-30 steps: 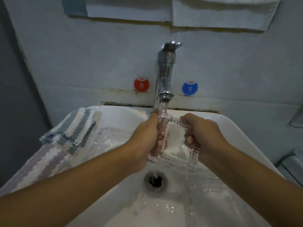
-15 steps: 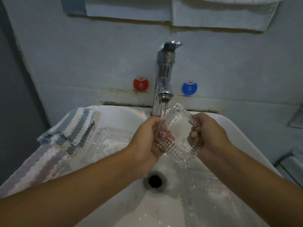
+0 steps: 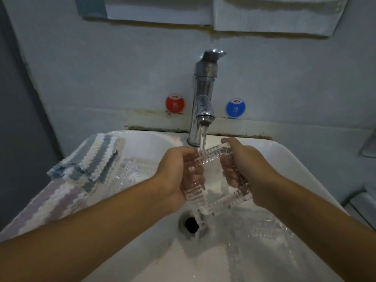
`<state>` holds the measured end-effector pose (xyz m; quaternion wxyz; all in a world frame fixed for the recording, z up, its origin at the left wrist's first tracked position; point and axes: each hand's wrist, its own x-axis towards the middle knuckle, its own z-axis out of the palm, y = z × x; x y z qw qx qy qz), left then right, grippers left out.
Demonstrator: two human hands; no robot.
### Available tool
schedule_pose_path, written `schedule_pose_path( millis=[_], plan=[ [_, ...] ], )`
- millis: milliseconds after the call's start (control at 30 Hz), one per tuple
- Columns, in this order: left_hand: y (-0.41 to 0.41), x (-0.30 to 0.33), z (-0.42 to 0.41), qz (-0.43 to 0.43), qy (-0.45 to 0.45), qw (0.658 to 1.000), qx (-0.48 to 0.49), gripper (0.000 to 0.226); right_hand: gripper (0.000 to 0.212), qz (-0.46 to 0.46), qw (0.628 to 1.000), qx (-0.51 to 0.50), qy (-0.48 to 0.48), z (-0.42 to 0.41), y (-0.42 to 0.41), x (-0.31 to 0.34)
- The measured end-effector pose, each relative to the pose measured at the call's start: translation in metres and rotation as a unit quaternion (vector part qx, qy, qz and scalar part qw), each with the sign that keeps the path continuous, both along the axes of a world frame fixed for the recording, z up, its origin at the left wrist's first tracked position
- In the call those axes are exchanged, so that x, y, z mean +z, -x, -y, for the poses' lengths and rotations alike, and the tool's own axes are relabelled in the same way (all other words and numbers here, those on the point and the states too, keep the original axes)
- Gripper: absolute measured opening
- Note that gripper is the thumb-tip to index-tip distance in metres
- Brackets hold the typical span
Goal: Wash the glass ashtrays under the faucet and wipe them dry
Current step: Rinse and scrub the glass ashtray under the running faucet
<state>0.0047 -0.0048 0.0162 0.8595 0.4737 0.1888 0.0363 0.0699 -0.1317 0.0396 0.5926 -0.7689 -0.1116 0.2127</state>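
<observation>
A square ribbed glass ashtray (image 3: 215, 176) is held tilted over the white sink (image 3: 284, 157), under water running from the chrome faucet (image 3: 203, 98). My left hand (image 3: 177, 176) grips its left edge, fingers curled behind the glass. My right hand (image 3: 250, 167) grips its right edge. The stream strikes the top rim and runs off the bottom corner toward the drain (image 3: 191, 224). A second glass ashtray (image 3: 134, 171) lies in the basin at the left, a third ashtray (image 3: 262, 231) at the right.
A striped cloth (image 3: 87, 165) drapes over the sink's left rim. Red (image 3: 175, 103) and blue (image 3: 235, 108) stickers flank the faucet on the wall. White towels (image 3: 274, 15) hang above. A fixture edge shows at far right.
The ashtray has been turned in my hands under the stream, from flat-facing to a diamond tilt. Both hands shifted their grip along its edges.
</observation>
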Motion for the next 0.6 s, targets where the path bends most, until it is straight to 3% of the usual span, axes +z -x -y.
schedule_pose_path(
  millis=[100, 267, 400, 500, 600],
  plan=[
    [0.002, 0.002, 0.002, 0.02, 0.045, 0.999, 0.009, 0.052, 0.05, -0.039, 0.995, -0.055, -0.07, -0.002, 0.005, -0.003],
    [0.006, 0.0, 0.013, 0.027, -0.129, 0.989, 0.069, 0.061, 0.047, -0.095, 0.981, -0.111, -0.125, -0.002, 0.007, -0.007],
    [0.003, -0.008, 0.021, 0.033, -0.239, 0.964, 0.109, 0.058, 0.046, -0.057, 0.978, -0.161, -0.12, -0.005, 0.007, -0.007],
    [0.001, -0.006, 0.016, 0.025, -0.211, 0.971, 0.108, 0.059, 0.042, -0.055, 0.978, -0.163, -0.118, -0.007, 0.008, -0.008],
    [0.0, -0.004, 0.002, -0.01, -0.095, 0.995, 0.025, 0.063, 0.037, -0.092, 0.977, -0.142, -0.13, -0.007, 0.009, -0.009]
  ],
)
